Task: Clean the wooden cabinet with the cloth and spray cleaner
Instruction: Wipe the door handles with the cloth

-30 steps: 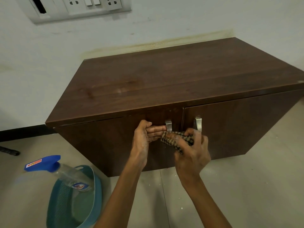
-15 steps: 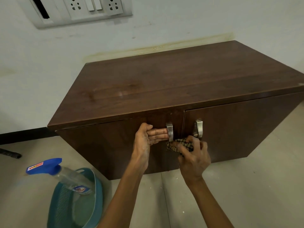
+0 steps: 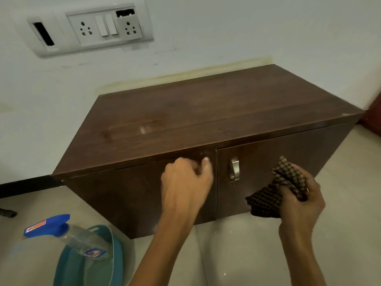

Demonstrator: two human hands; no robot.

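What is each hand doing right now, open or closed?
Left hand: closed, apparently round the left door handle, which it hides.
Right hand: closed on the checked cloth.

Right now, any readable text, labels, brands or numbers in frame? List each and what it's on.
None legible.
On the spray bottle, orange sticker on the blue trigger: print too blurred to read.
On the bottle's body, blue-and-red label: logo too blurred to read.
On the switch panel, cabinet and cloth: no text.
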